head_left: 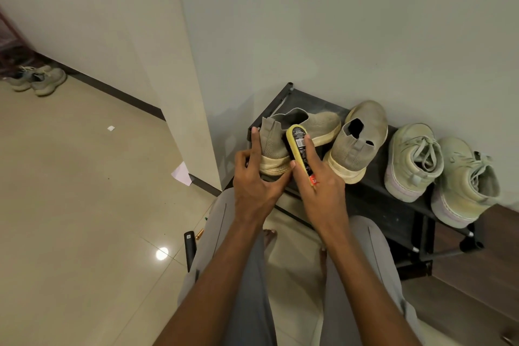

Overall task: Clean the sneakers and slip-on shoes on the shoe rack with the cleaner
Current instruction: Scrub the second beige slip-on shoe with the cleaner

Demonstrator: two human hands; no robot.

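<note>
Against a pale wall, on a low black metal shoe rack (373,199), sit two grey knit slip-on shoes and two pale green lace-up sneakers (441,171). Left hand (252,177) grips the heel of the left slip-on shoe (292,137); right hand (323,182) clamps a black cleaner bottle with yellow sponge tip (299,149) against it. Glossy beige floor tiles (84,205) spread leftward, with another grey pair (36,80) by the dark skirting.

Single head-worn wide-angle view, looking forward and steeply down; hands (283,177) close below the lens; shoe rack (373,199) near, wall just behind it
</note>
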